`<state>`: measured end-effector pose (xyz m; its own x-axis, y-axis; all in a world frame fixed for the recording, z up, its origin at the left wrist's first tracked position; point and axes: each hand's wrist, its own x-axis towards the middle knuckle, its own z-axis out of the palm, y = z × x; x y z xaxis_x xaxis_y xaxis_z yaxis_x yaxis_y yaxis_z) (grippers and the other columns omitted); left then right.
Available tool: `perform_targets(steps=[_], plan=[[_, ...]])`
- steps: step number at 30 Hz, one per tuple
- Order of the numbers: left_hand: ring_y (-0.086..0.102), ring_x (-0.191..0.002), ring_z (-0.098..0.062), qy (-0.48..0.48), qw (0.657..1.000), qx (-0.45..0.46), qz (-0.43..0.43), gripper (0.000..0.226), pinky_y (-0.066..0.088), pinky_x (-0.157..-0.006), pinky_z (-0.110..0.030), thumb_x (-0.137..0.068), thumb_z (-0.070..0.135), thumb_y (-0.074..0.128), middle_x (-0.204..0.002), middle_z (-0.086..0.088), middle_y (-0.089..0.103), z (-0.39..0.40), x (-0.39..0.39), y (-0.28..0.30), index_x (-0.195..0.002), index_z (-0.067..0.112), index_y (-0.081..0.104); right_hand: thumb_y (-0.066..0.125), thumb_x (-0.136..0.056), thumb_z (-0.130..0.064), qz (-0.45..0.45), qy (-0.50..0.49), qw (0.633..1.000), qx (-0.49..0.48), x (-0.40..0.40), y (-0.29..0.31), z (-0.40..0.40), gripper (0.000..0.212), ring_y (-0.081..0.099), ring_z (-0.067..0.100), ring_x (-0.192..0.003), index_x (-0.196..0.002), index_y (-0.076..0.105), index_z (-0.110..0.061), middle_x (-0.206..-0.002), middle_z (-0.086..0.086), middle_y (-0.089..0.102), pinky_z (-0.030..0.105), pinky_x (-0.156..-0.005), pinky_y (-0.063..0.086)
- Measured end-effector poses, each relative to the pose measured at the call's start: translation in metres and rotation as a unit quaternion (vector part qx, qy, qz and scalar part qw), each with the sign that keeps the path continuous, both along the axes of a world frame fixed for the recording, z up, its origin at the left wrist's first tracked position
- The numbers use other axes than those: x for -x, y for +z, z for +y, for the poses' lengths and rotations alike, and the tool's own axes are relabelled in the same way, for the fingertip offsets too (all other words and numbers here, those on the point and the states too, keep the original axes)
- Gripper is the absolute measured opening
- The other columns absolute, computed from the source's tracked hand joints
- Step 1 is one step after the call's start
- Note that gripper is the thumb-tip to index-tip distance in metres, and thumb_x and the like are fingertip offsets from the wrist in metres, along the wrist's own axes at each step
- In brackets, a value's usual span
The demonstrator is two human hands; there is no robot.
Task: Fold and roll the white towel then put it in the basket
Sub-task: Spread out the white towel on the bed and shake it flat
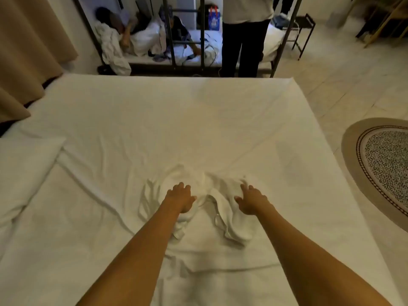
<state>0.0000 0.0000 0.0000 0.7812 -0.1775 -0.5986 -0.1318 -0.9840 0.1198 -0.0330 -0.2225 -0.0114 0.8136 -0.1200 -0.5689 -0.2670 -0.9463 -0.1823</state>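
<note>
The white towel lies crumpled in a heap on the bed's white sheet, near the bed's middle front. My left hand rests palm down on the towel's left part, fingers spread. My right hand lies on the towel's right part, fingers apart and pointing away from me. Neither hand has cloth bunched in a fist. No basket is in view.
A white pillow lies at the bed's left edge. Beige curtains hang at the left. Beyond the bed's far edge stands a person in dark trousers by a metal bunk frame. A round rug covers the tiled floor at right.
</note>
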Motion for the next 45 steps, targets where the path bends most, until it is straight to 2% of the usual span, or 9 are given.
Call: perform_targets(steps=[6,16,23,30,35,38,41,43,45], plan=[[0.024,-0.144,-0.03,-0.012,0.999,-0.004,0.046,0.054,0.027,-0.116,-0.041,-0.103,0.038,0.031,-0.158,-0.015,0.02,0.005,0.013,-0.061,-0.147,0.007,0.026,0.037,-0.098,-0.045,0.076,-0.004,0.997,-0.005,0.022,-0.056,0.005,0.06,0.032,0.03,-0.139,-0.149,0.021,-0.016,-0.153,0.011,0.03,0.046,-0.11,0.033],[0.016,-0.149,-0.024,-0.065,0.997,0.041,-0.001,0.055,0.02,-0.12,-0.036,-0.103,0.031,0.035,-0.161,-0.013,0.012,-0.019,-0.015,-0.13,-0.149,0.004,0.022,0.039,-0.099,-0.039,0.087,0.0,0.996,-0.021,0.022,-0.127,0.009,0.057,0.033,0.029,-0.138,-0.148,0.023,-0.015,-0.151,0.009,0.033,0.043,-0.11,0.034],[0.011,-0.15,-0.024,-0.062,0.996,0.064,0.019,0.059,0.016,-0.122,-0.033,-0.103,0.026,0.039,-0.163,-0.011,0.008,-0.03,-0.021,-0.17,-0.151,0.004,0.015,0.046,-0.097,-0.032,-0.014,0.041,0.999,-0.017,0.023,-0.164,0.013,0.056,0.021,0.024,-0.145,-0.146,0.027,-0.012,-0.156,0.008,0.025,0.037,-0.116,0.027],[-0.004,-0.152,-0.022,-0.106,0.99,-0.079,-0.043,0.072,0.012,-0.122,-0.042,-0.101,0.032,0.039,-0.163,-0.009,-0.009,0.015,0.015,-0.217,-0.153,0.005,-0.003,0.048,-0.095,-0.041,-0.015,0.013,1.0,-0.009,0.016,-0.203,0.027,0.071,0.011,0.025,-0.149,-0.15,0.018,-0.007,-0.16,0.011,0.017,0.035,-0.12,0.018],[-0.006,-0.151,-0.02,-0.121,0.985,-0.083,-0.09,0.075,0.011,-0.122,-0.041,-0.099,0.021,0.045,-0.163,-0.007,-0.011,0.035,0.017,-0.229,-0.153,0.007,-0.006,0.046,-0.095,-0.025,-0.027,0.011,0.998,0.05,0.018,-0.218,0.032,0.065,0.01,0.026,-0.149,-0.15,0.016,-0.008,-0.159,0.012,0.018,0.04,-0.121,0.017],[0.007,-0.151,-0.022,-0.117,0.983,-0.064,-0.127,0.077,0.02,-0.12,-0.041,-0.092,0.015,0.057,-0.163,-0.009,0.003,0.041,0.021,-0.229,-0.153,0.007,0.011,0.042,-0.096,-0.02,-0.026,0.016,0.997,0.067,0.019,-0.22,0.033,0.06,0.014,0.028,-0.148,-0.15,0.017,-0.009,-0.156,0.013,0.028,0.042,-0.119,0.02],[0.054,-0.129,-0.024,-0.114,0.977,-0.017,-0.18,0.071,0.052,-0.097,-0.039,-0.062,0.005,0.084,-0.142,-0.012,0.054,0.045,0.028,-0.222,-0.129,0.002,0.059,0.043,-0.095,-0.014,-0.049,0.025,0.995,0.08,0.021,-0.219,0.033,0.053,0.028,0.03,-0.143,-0.146,0.03,-0.008,-0.142,0.015,0.049,0.04,-0.113,0.029],[0.068,-0.111,-0.028,-0.111,0.973,0.018,-0.2,0.07,0.06,-0.082,-0.039,-0.045,-0.009,0.087,-0.123,-0.016,0.068,0.049,0.032,-0.221,-0.112,-0.001,0.07,0.046,-0.092,-0.009,-0.069,0.026,0.994,0.082,0.022,-0.215,0.033,0.044,0.046,0.032,-0.13,-0.137,0.045,-0.008,-0.125,0.016,0.063,0.038,-0.105,0.037],[0.072,-0.101,-0.03,-0.102,0.969,0.043,-0.222,0.068,0.063,-0.073,-0.039,-0.038,-0.018,0.086,-0.113,-0.019,0.072,0.051,0.034,-0.217,-0.103,-0.003,0.074,0.048,-0.089,-0.005,-0.077,0.032,0.992,0.092,0.024,-0.21,0.032,0.036,0.061,0.03,-0.106,-0.124,0.054,-0.011,-0.106,0.011,0.071,0.034,-0.094,0.043]])
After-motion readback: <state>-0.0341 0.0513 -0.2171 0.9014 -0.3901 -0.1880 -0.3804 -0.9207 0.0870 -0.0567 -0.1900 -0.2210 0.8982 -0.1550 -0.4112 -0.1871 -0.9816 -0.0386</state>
